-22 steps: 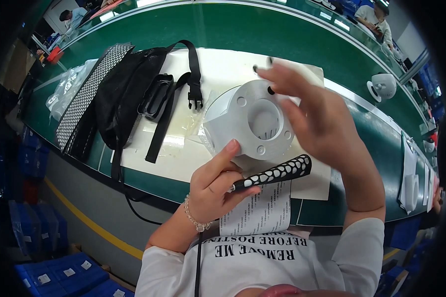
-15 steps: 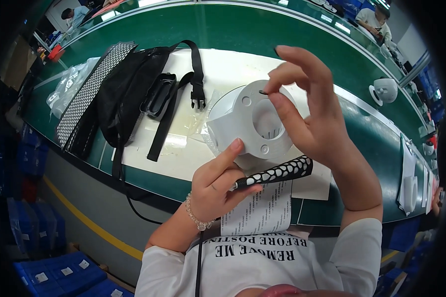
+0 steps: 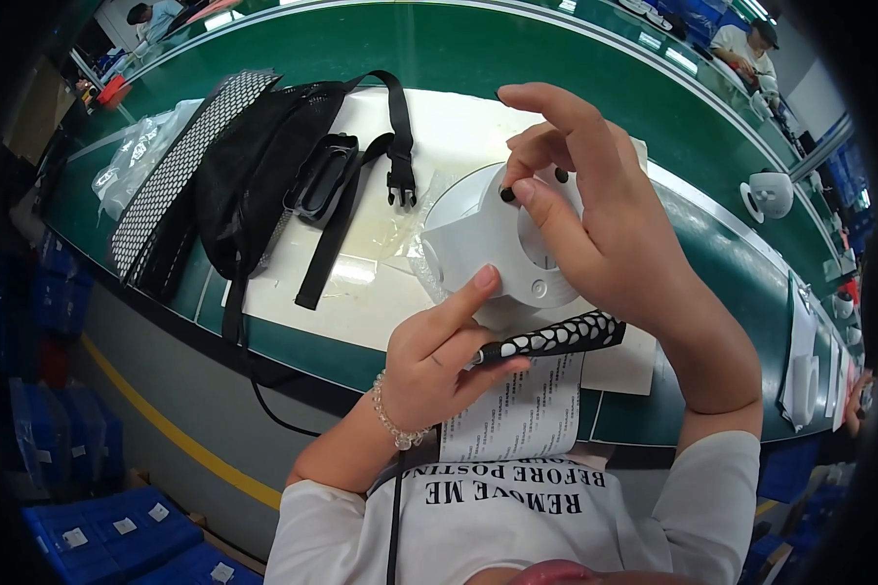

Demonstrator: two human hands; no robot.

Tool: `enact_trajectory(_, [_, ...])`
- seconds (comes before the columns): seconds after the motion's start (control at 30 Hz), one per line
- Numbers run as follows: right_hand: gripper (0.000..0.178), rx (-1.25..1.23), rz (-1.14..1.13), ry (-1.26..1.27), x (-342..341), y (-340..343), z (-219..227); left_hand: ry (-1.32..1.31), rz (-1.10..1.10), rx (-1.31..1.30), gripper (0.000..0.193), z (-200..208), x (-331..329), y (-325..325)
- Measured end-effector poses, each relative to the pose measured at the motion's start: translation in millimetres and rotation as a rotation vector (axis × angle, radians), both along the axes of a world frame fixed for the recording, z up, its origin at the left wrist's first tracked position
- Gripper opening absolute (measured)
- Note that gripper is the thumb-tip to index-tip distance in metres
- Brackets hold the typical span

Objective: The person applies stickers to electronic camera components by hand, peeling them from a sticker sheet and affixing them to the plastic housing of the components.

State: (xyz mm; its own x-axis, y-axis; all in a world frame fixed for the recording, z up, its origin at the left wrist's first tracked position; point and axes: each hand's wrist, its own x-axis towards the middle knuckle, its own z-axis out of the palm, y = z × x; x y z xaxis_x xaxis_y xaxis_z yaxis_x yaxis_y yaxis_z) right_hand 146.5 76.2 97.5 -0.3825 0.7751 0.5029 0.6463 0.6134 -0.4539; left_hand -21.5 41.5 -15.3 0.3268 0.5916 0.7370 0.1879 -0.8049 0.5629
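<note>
A white round plastic housing with a circular hole is held tilted above a white mat. My right hand lies over its upper face and pinches a small black plug between thumb and finger at the rim; a second black plug sits beside it. My left hand steadies the housing's lower edge with the forefinger and grips a tool with a black-and-white patterned handle. A printed paper sheet hangs below it.
A black waist bag with strap and buckle lies on the mat's left, beside a patterned strip and a clear plastic bag. More white housings stand on the green bench at right. Blue crates sit on the floor. Another person works far off.
My right hand has come down from open above the housing onto its face, fingers pinching a small black plug at the rim. The left hand and tool stayed put.
</note>
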Motion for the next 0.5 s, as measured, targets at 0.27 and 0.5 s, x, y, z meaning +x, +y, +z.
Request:
enact_trajectory(0.27, [0.052,0.397,-0.006,-0.206,-3.1,-2.5,-4.0,-0.007,0.023,0.016,0.029,3.7,2.4,0.5])
enact_trajectory(0.5, [0.049,0.488,0.069,-0.218,1.8,-3.3,-6.2,0.005,0.020,0.044,0.029,3.5,1.4,1.3])
